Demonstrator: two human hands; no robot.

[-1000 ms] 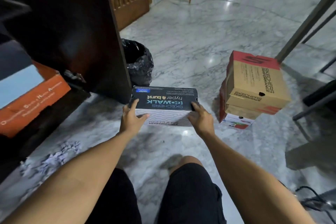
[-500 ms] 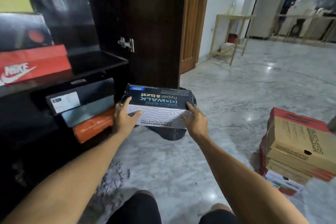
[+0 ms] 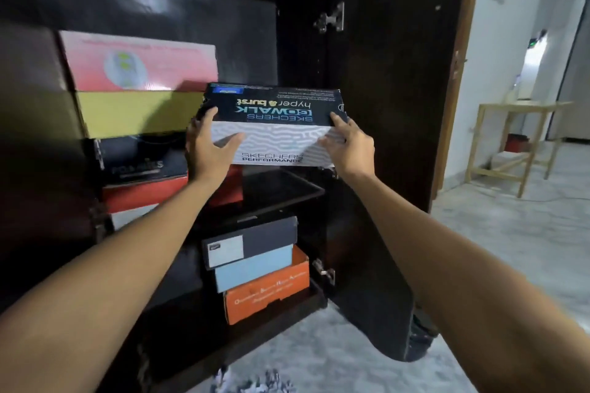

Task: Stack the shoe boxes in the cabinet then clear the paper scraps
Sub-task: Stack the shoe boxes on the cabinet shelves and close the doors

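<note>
Skechers box (image 3: 273,124): you hold it in the air at centre frame, in front of the open cabinet (image 3: 166,6), above the middle shelf (image 3: 281,185); its dark lid faces up, the print on it upside down to you, and its white patterned side faces you.
Left hand (image 3: 209,147): at the box's 9 o'clock end, thumb across the white side, fingers curled round the corner onto the lid edge.
Right hand (image 3: 351,145): at the 3 o'clock end, thumb on the white side, fingers spread and bent over the lid's corner.
Upper stack: at 9 o'clock of the held box, a pink box (image 3: 140,62) on a yellow box (image 3: 140,112), then a dark box (image 3: 143,159) and a red box (image 3: 143,193) below.
Lower stack: at 6 o'clock, a navy box (image 3: 252,241) on a light blue box (image 3: 255,269) on an orange box (image 3: 268,295).
Cabinet door (image 3: 392,73): swung open at 3 o'clock.
Paper scraps (image 3: 252,383): on the marble floor (image 3: 510,233) at 6 o'clock, by the cabinet's base.
Wooden table (image 3: 520,137): far off at 3 o'clock.
</note>
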